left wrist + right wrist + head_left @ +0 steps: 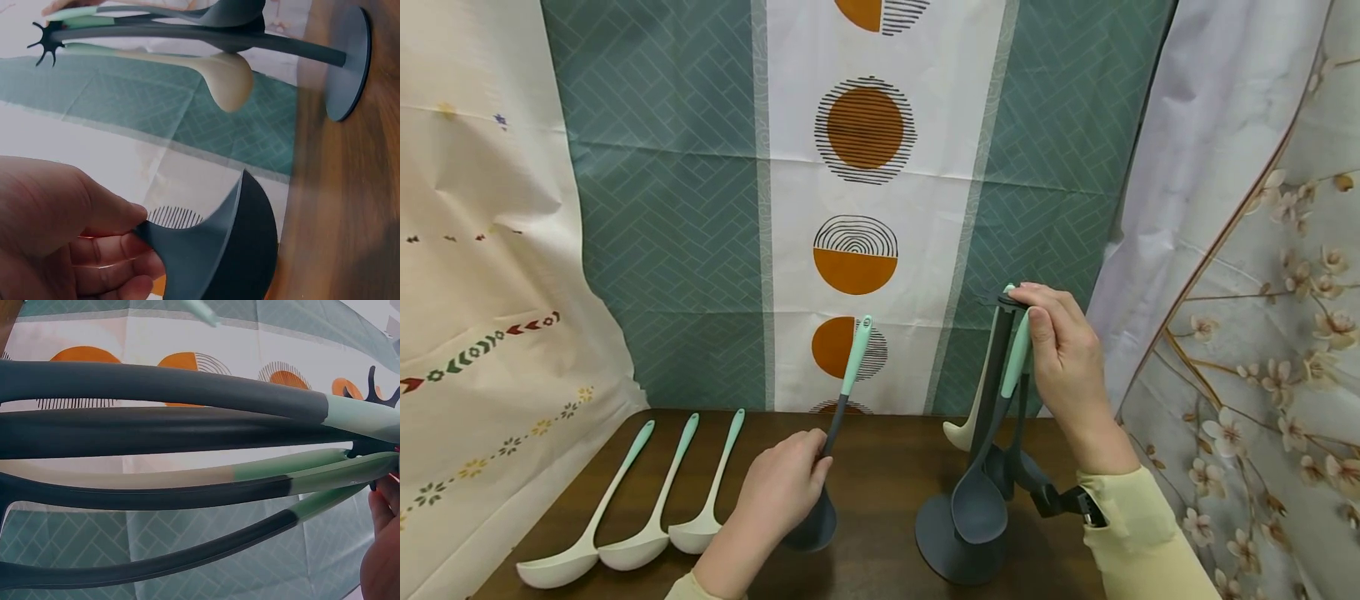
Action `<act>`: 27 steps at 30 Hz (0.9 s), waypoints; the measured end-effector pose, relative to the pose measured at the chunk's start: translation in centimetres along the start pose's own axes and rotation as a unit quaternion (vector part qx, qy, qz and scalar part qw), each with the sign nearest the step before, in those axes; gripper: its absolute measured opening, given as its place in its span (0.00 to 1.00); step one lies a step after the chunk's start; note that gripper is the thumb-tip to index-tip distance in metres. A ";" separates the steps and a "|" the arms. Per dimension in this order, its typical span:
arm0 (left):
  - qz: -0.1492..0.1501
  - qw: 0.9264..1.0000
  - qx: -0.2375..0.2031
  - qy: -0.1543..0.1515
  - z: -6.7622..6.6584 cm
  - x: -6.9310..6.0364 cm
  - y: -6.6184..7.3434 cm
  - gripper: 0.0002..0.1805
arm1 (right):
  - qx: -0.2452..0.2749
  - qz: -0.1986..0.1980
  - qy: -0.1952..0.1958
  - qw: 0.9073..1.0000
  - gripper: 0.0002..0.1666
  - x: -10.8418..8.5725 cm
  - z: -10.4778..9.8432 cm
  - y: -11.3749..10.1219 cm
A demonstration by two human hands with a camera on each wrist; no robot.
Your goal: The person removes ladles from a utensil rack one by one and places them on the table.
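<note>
My left hand (782,479) grips a dark grey ladle (816,525) low on its shaft, just above the bowl; its mint handle points up. The left wrist view shows thumb and fingers pinching it beside the bowl. At the right, my right hand (1067,358) holds the top of a dark utensil stand (943,533), fingers over the hooks and thumb near a mint handle. On the stand hang a dark spoon (980,504), a pale ladle (958,433) and other dark utensils, partly hidden. The right fingertips are mostly out of the right wrist view.
Three pale ladles with mint handles lie in a row on the left of the brown table (880,467): a left one (561,568), a middle one (636,550) and a right one (694,535). A patterned cloth (662,208) hangs behind, with curtains at both sides.
</note>
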State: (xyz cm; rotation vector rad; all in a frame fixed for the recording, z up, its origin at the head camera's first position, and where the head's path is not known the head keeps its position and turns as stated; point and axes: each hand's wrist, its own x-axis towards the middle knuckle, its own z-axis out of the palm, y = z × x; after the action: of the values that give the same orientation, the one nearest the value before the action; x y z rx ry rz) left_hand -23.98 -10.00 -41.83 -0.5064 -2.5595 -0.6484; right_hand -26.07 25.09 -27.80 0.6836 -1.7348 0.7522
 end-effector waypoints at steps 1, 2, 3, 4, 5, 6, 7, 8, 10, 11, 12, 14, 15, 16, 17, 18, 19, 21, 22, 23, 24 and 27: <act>-0.003 1.000 0.000 -0.005 0.0 -0.1 -0.2 0.10 | 0.001 0.001 -0.001 1.000 0.17 0.0 0.0 -0.1; -0.006 1.000 0.001 -0.010 0.1 -0.1 -0.5 0.10 | 0.000 0.003 -0.004 1.000 0.17 -0.1 0.0 -0.1; -0.009 1.000 0.002 -0.015 0.1 -0.2 -0.7 0.10 | -0.001 0.005 -0.006 1.000 0.18 -0.2 0.0 -0.1; -0.011 1.000 0.003 -0.018 0.2 -0.3 -1.0 0.10 | -0.002 0.007 -0.009 1.000 0.18 -0.2 0.0 -0.1; -0.016 1.000 0.003 -0.021 0.3 -0.4 -1.3 0.10 | -0.003 0.009 -0.010 1.000 0.18 -0.3 0.1 -0.2; -0.019 1.000 0.005 -0.024 0.4 -0.4 -1.6 0.10 | -0.004 0.011 -0.011 1.000 0.18 -0.4 0.1 -0.2; -0.024 0.999 0.006 -0.027 0.4 -0.5 -1.9 0.10 | -0.004 0.011 -0.012 1.000 0.18 -0.4 0.2 -0.2; -0.030 0.999 0.007 -0.031 0.6 -0.6 -2.3 0.10 | -0.005 0.012 -0.014 1.000 0.19 -0.5 0.2 -0.2; -0.042 0.998 0.008 -0.039 0.7 -0.7 -2.8 0.10 | -0.004 0.011 -0.012 1.000 0.18 -0.6 0.3 -0.2; -0.046 0.998 0.009 -0.044 0.8 -0.7 -3.1 0.10 | -0.002 0.010 -0.009 1.000 0.17 -0.7 0.4 -0.2; -0.049 0.998 0.009 -0.049 0.9 -0.7 -3.3 0.10 | 0.000 0.009 -0.006 1.000 0.17 -0.8 0.5 -0.2; -0.058 0.997 0.012 -0.059 1.0 -0.7 -3.7 0.09 | 0.003 0.005 0.001 1.000 0.16 -0.8 0.6 -0.2; -0.062 0.996 0.014 -0.063 0.9 -0.7 -3.9 0.09 | 0.007 0.002 0.005 1.000 0.16 -0.8 0.6 -0.1; -0.065 0.996 0.016 -0.065 0.9 -0.6 -4.0 0.08 | 0.009 0.001 0.008 1.000 0.16 -0.8 0.7 -0.1; -0.069 0.995 0.015 -0.067 0.9 -0.6 -4.1 0.08 | 0.011 -0.001 0.008 1.000 0.16 -0.7 0.7 -0.1; -0.073 0.995 0.016 -0.068 0.8 -0.5 -4.3 0.08 | 0.012 -0.004 0.007 1.000 0.16 -0.6 0.7 0.0; -0.077 0.994 0.017 -0.069 0.8 -0.4 -4.4 0.07 | 0.013 -0.006 0.006 1.000 0.16 -0.5 0.6 0.0; -0.082 0.994 0.017 -0.070 0.7 -0.2 -4.5 0.07 | 0.017 -0.006 0.003 1.000 0.17 -0.4 0.6 0.0; -0.082 0.994 0.018 -0.071 0.7 -0.1 -4.6 0.07 | 0.016 -0.006 0.002 1.000 0.17 -0.3 0.5 0.0; -0.082 0.994 0.020 -0.072 0.7 0.1 -4.7 0.07 | 0.014 -0.007 0.002 1.000 0.18 -0.2 0.4 0.0; -0.081 0.994 0.022 -0.073 0.8 0.2 -4.8 0.07 | 0.014 -0.007 0.003 1.000 0.18 -0.1 0.4 0.0; -0.084 0.993 0.027 -0.081 0.9 0.5 -5.1 0.07 | 0.014 -0.009 0.006 1.000 0.18 0.2 0.3 -0.1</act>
State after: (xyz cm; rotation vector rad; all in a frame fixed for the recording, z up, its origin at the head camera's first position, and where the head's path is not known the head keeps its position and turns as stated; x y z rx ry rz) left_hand -26.93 -13.65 -44.10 -0.3390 -2.7865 -0.6175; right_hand -26.23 24.84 -27.70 0.7124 -1.7082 0.7669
